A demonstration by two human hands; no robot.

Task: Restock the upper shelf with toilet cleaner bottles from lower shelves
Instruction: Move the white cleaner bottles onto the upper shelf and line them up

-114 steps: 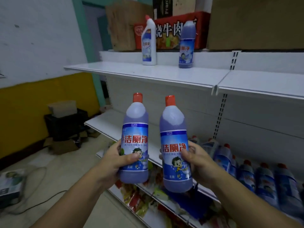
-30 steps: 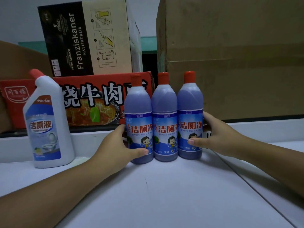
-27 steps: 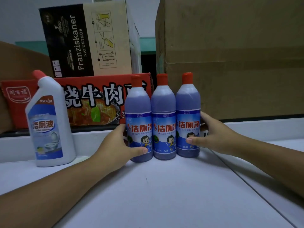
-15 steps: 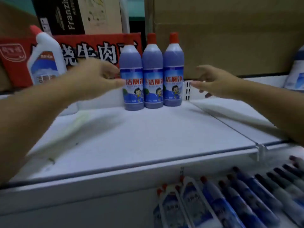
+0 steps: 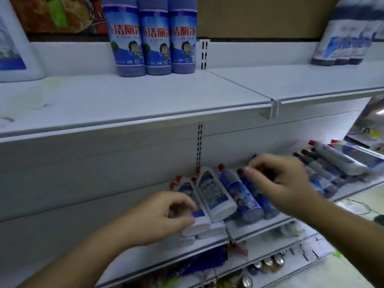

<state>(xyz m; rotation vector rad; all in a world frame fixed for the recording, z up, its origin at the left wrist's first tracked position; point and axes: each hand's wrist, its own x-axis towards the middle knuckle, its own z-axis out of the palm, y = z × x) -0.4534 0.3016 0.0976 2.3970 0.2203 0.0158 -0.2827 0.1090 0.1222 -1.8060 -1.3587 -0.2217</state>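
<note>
Upper shelf (image 5: 145, 100): white panel. The front edge runs left to right, and a joint bracket (image 5: 273, 109) splits it from the adjoining panel.
Placed bottles (image 5: 159, 38): three purple toilet cleaner bottles stand upright, side by side and touching, at the rear wall just left of the slotted upright (image 5: 204, 53).
Open room: bare shelf surface lies in front of the three bottles and on both sides of them.
Upper shelf ends: a white bottle (image 5: 12, 48) stands at far left and a wrapped pack (image 5: 349, 38) at far right.
Lower shelf (image 5: 259, 226): white stock bottles (image 5: 214, 194) stand on the left and purple stock bottles (image 5: 239, 194) on the right, packed up to the front edge.
Left hand (image 5: 162, 217): the fingers are curled against the nearest white stock bottle. Blur hides whether they clamp it.
Right hand (image 5: 278, 183): the hand is over the purple stock bottles with bent, loosely parted fingers, enclosing nothing.
</note>
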